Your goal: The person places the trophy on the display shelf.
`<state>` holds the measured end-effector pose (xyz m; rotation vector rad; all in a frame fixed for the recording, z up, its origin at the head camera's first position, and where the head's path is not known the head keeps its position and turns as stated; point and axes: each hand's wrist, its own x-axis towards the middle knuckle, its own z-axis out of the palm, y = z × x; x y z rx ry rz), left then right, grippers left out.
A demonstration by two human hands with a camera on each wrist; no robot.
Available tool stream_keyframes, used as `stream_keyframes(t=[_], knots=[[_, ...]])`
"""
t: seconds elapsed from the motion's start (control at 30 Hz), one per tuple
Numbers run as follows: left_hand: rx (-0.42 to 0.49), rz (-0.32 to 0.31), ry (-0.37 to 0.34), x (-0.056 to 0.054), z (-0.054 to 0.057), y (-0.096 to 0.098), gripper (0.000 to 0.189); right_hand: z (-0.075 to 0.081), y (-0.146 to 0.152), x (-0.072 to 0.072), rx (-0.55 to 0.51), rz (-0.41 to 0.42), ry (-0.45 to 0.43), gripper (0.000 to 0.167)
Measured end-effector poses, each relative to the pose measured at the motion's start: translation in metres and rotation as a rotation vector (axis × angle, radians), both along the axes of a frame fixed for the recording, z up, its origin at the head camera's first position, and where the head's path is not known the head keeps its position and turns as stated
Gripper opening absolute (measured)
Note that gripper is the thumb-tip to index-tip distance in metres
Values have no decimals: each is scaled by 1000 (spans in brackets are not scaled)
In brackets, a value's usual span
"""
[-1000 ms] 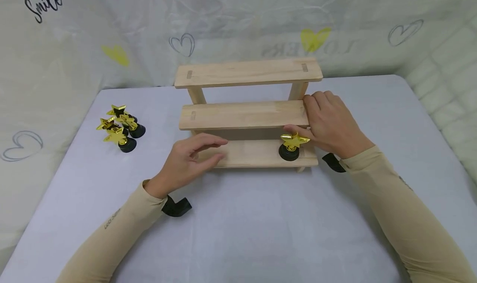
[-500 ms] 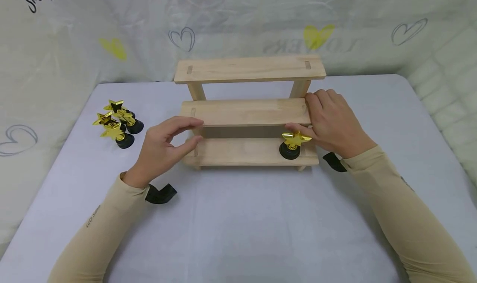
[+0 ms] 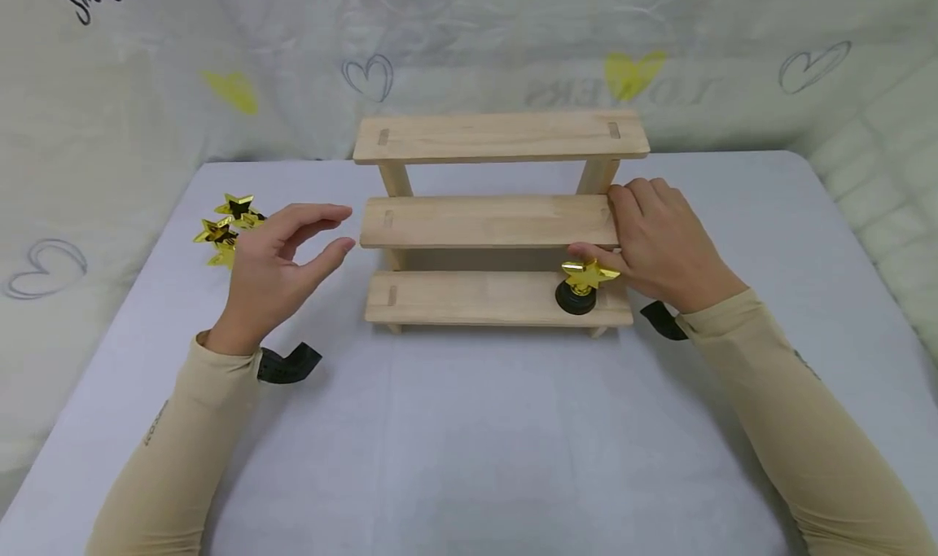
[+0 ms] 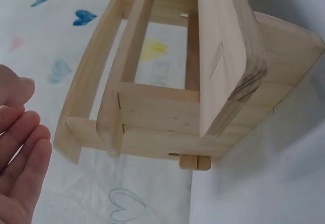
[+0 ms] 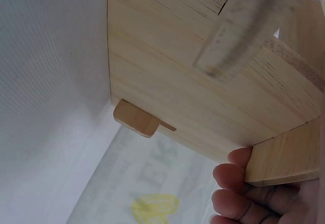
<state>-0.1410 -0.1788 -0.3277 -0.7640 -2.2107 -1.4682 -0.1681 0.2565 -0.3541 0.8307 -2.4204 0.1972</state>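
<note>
A three-tier wooden shelf (image 3: 484,221) stands in the middle of the table. My right hand (image 3: 663,242) grips the right end of its middle board; in the right wrist view the fingers (image 5: 231,176) curl round the board's edge. On the bottom board, near that hand's thumb, a gold star trophy (image 3: 576,286) with a black base stands upright. My left hand (image 3: 274,271) is in the air left of the shelf, thumb and fingers apart, holding nothing. Behind it, several more star trophies (image 3: 220,230) are grouped, their bases mostly hidden by the hand.
White cloth covers the table (image 3: 484,426). A pale curtain (image 3: 469,35) with printed hearts hangs right behind the shelf. Black curved pieces (image 3: 289,364) show at both wrists.
My left hand has moved left, from in front of the bottom board to beside the shelf, and now partly covers the trophy group. The right hand keeps its grip on the board.
</note>
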Motion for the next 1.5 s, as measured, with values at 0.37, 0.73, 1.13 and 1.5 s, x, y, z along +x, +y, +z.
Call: stream_keyframes(t=[0.37, 0.73, 1.13, 1.5], knots=[[78, 121, -57, -4, -2, -37, 32, -4, -1, -2, -12, 18, 25, 101], [226, 201, -177, -12, -14, -70, 30, -4, -1, -4, -12, 24, 15, 102], [378, 292, -280, -19, -18, -98, 32, -1, -3, -4, -28, 18, 1, 102], [461, 341, -386, -22, -20, -115, 36, -1, 0, -1, -36, -4, -21, 103]])
